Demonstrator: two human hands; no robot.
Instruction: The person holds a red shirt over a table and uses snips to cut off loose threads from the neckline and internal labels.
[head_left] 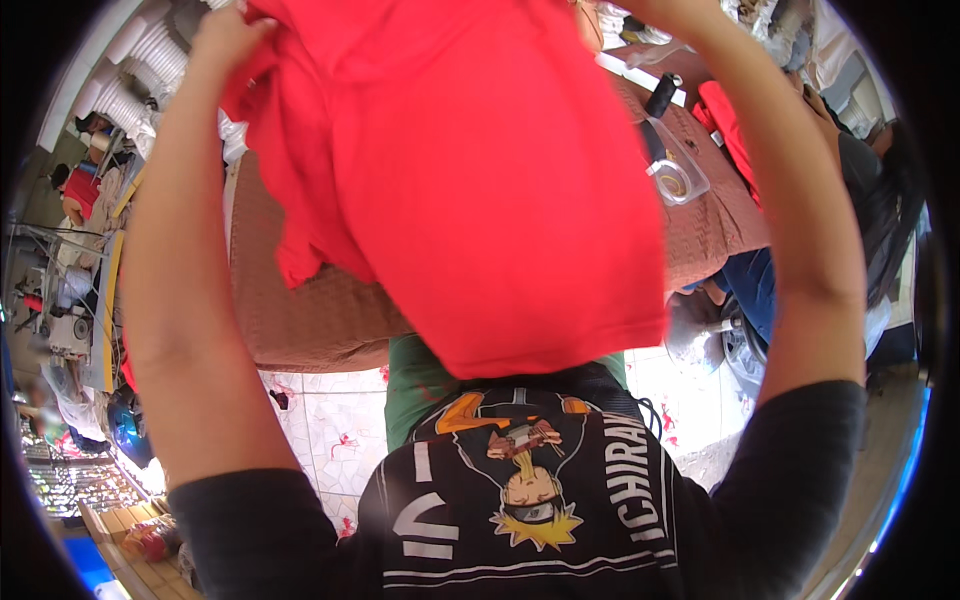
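A large red garment (500, 190), apparently a shirt, hangs spread in front of me above the table. Its lower edge falls past the table's near edge, close to my lap, and folds bunch along its left side. My left hand (228, 42) is raised at the upper left, with its fingers closed on the garment's upper left part. On the other side my right arm is lifted too. The top edge of the view cuts off most of my right hand (645, 6), so its grip on the cloth is hidden.
The table has a brown cloth cover (310, 320). At its right are a black thread spool (663, 94), a clear plastic container (690, 180) and more red cloth (728, 130). Another person (880, 190) sits at the right. Sewing machines (70, 332) stand far left.
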